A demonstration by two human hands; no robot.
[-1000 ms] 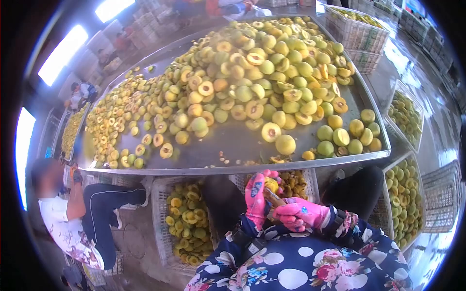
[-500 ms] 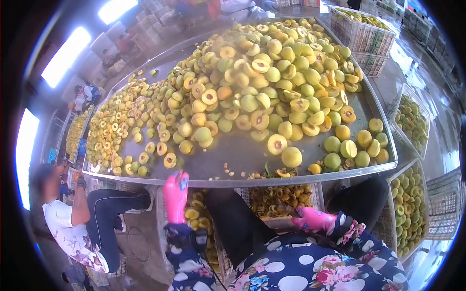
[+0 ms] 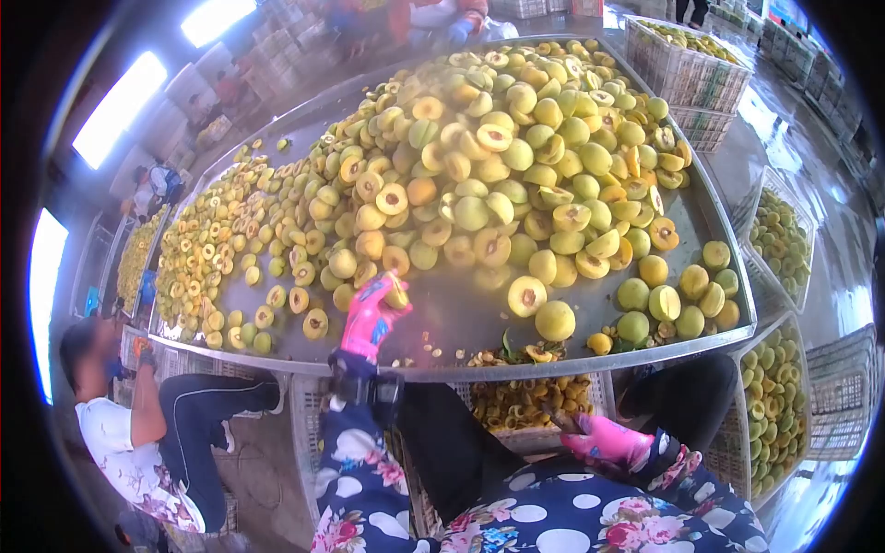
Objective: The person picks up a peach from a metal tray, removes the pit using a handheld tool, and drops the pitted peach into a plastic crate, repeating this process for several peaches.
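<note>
My left hand (image 3: 371, 318), in a pink glove, reaches over the near edge of the metal table (image 3: 442, 313). Its fingers close on a halved yellow-green stone fruit (image 3: 396, 293) at the front of the pile. My right hand (image 3: 610, 442), also pink-gloved, is held low over my lap, beside a crate of brownish fruit scraps (image 3: 530, 398). Its fingers are curled, and something thin and dark pokes out of them, too small to name. A heap of halved stone fruit (image 3: 479, 184), many showing brown pits or hollows, covers much of the table.
Raised metal rims (image 3: 645, 349) border the table. Fruit-filled crates (image 3: 774, 405) stand at my right, and stacked crates (image 3: 687, 74) at the far right corner. A seated person (image 3: 138, 433) works at my left. Across the table is another person's gloved hand (image 3: 459, 33).
My left hand has moved up from the table's near edge onto the fruit and now grips a half. My right hand stays nearly in place. The far person's hand has come into view.
</note>
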